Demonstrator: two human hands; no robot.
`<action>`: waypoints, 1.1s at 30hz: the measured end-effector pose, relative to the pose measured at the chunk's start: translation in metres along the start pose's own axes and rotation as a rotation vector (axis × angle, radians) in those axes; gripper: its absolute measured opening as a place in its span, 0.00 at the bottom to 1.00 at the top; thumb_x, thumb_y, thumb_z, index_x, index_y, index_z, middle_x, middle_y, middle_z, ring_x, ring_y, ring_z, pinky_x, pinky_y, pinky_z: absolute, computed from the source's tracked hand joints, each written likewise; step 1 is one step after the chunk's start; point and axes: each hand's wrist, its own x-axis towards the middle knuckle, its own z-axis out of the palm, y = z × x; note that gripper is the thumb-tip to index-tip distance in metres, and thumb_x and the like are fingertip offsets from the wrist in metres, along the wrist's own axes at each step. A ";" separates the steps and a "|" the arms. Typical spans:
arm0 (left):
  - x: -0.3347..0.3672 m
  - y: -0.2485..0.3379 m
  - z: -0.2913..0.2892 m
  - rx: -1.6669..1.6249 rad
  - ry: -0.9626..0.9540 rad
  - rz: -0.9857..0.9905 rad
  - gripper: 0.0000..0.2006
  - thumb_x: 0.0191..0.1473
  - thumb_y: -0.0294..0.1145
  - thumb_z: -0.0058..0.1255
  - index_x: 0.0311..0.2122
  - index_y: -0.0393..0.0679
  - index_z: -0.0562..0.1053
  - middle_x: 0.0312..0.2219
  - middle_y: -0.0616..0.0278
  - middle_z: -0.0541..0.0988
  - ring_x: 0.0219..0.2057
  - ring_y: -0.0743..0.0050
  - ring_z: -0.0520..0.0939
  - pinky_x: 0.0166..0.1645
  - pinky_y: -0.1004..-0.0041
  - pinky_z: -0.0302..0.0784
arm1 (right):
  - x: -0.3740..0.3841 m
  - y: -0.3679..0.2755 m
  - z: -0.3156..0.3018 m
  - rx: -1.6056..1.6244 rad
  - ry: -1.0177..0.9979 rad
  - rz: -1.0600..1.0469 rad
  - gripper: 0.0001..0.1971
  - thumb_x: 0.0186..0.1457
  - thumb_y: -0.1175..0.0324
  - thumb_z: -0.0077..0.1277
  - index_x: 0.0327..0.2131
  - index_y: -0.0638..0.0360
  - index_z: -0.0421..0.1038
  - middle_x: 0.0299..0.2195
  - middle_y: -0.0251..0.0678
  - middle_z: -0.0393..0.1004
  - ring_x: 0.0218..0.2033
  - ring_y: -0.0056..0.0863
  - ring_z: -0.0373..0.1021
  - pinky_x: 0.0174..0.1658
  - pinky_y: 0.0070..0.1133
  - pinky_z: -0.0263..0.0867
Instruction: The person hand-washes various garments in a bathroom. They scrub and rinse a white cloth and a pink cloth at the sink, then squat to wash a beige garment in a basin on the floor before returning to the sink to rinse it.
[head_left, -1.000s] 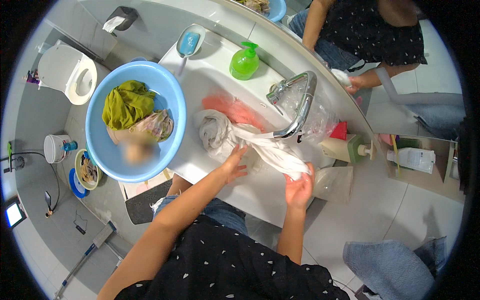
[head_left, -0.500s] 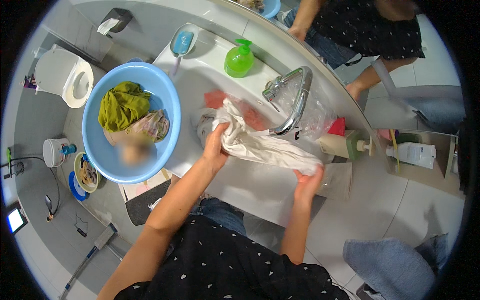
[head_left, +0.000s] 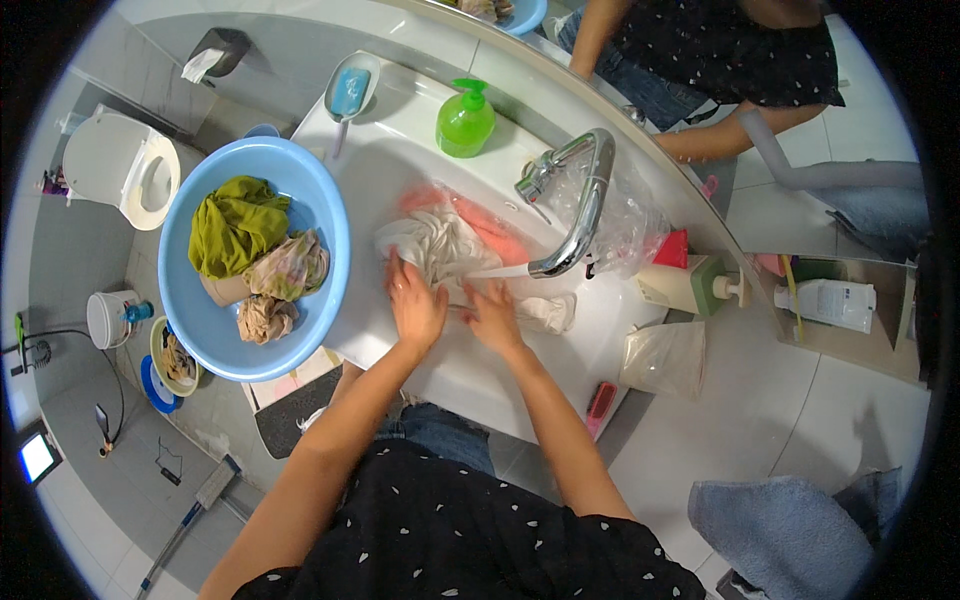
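Observation:
A bunched white cloth [head_left: 440,240] lies in the white sink [head_left: 400,150], and a narrower end of it reaches right, below the tap [head_left: 590,215]. My left hand [head_left: 415,305] rests on the cloth's near left side, fingers stretched out and apart. Close beside it, my right hand [head_left: 490,318] touches the cloth with its fingers loosely spread. Neither hand grips anything. A stream of water runs from the spout onto the cloth between my hands. Behind it, a coral-pink cloth [head_left: 490,228] lies against the far side of the basin, partly covered.
Left of the sink stands a light-blue tub [head_left: 345,230] with green, patterned and beige clothes. A green soap pump bottle [head_left: 465,122] and a dish with blue soap [head_left: 350,92] sit on the back ledge. On the right are a clear plastic bag [head_left: 630,215] and a red brush [head_left: 601,400].
My right hand has moved left and let go of the stretched cloth end. The white cloth has dropped into the sink as a bunch. My left hand has shifted lower and opened.

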 end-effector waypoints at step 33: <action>0.017 -0.008 0.009 0.017 -0.458 -0.056 0.27 0.43 0.38 0.55 0.49 0.39 0.63 0.42 0.47 0.71 0.44 0.49 0.72 0.45 0.59 0.68 | -0.016 0.050 0.031 0.303 0.070 0.041 0.27 0.42 0.52 0.58 0.40 0.64 0.69 0.29 0.35 0.73 0.31 0.25 0.68 0.34 0.21 0.63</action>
